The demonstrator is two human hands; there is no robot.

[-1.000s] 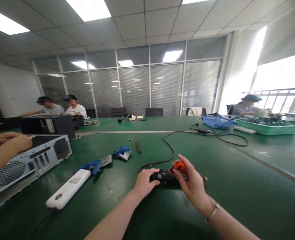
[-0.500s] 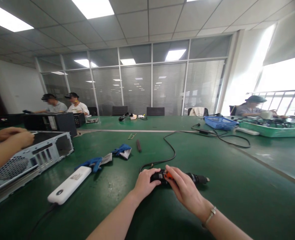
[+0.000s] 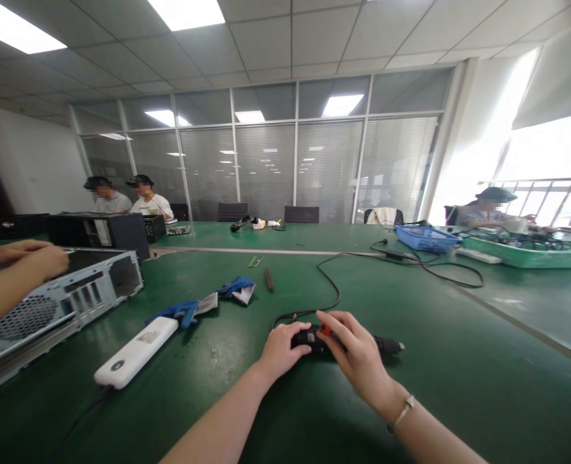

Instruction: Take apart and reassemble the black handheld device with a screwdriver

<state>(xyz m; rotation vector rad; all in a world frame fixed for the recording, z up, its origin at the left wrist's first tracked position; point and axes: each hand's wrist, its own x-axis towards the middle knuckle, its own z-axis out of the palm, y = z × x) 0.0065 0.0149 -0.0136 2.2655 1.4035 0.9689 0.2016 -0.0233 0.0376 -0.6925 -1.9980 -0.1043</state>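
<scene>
A long black device [image 3: 387,345] with an orange part [image 3: 326,328] and a small metal tip at its right end lies on the green table [image 3: 218,412]. Its exact kind is not clear. My left hand [image 3: 281,348] grips the left end, thumb on the near side and fingers over the top. At the middle, my right hand [image 3: 358,357] has thumb and fingers at the orange part, pinching it. My right fingers and palm hide much of the device's middle. By my left hand a black cord [image 3: 334,283] loops away across the table.
Left of me lie a white power strip [image 3: 138,351], blue-grey gloves [image 3: 186,312] and an open metal computer case [image 3: 87,290] with another person's hands [image 3: 29,261] over it. A dark bar [image 3: 269,280] lies ahead. Blue [image 3: 425,238] and green [image 3: 527,251] baskets stand right.
My right hand's fingers have lifted and shifted slightly at the orange part. My left hand stays on the device. The view has tilted a little.
</scene>
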